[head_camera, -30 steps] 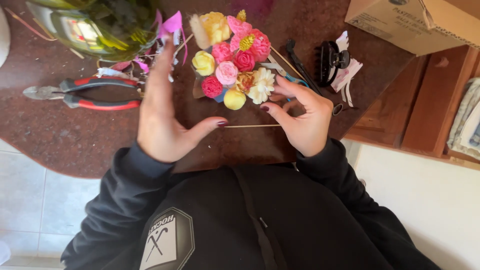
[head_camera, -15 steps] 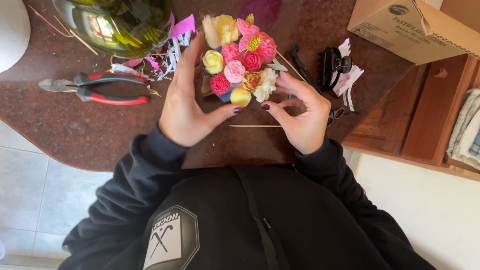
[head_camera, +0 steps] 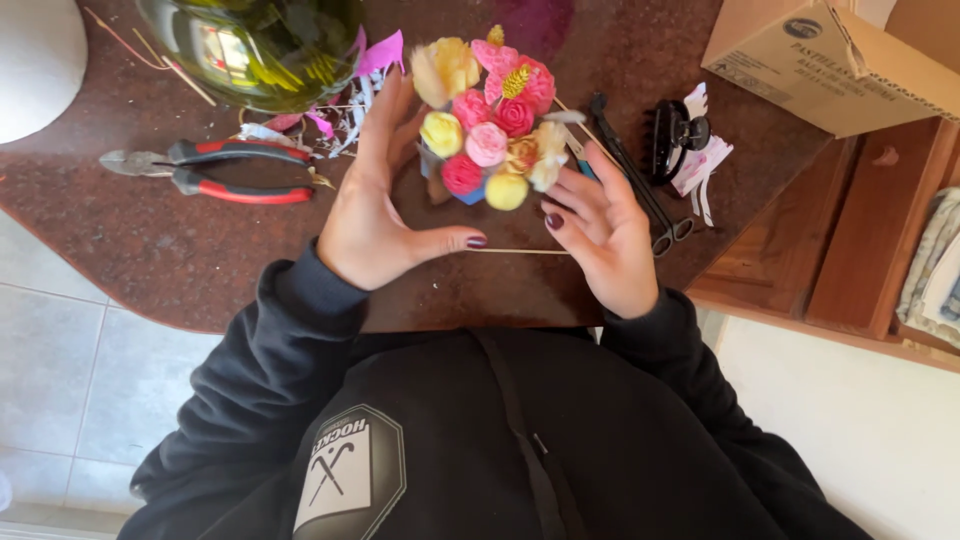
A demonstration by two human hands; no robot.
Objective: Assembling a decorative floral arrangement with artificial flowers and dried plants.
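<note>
On the brown stone counter (head_camera: 150, 250), just ahead of my chest, stands a small bouquet (head_camera: 490, 150) of pink, red and yellow artificial flowers, and I have a hand on either side of it. My left hand (head_camera: 385, 215) lies open against the bouquet's left side, fingers stretched up along the blooms, thumb pointing across below them; its grip is wide and closes on nothing. My right hand (head_camera: 600, 235) cups the bouquet's right side with fingers loosely bent, touching the lower flowers rather than pinching them. A thin wooden stick (head_camera: 520, 251) lies on the counter just below the bouquet, between my two thumbs.

I judge the step in hand to be shaping or steadying the arrangement. The next move calls for light, even pressure from both sides so the blooms are not crushed or tipped.

Left of the bouquet lie red-handled pliers (head_camera: 215, 172); right of it, a black hair clip (head_camera: 672, 135).

Against half a second ago, both hands sit closer round the bouquet, the left one reaching further up its side.
</note>
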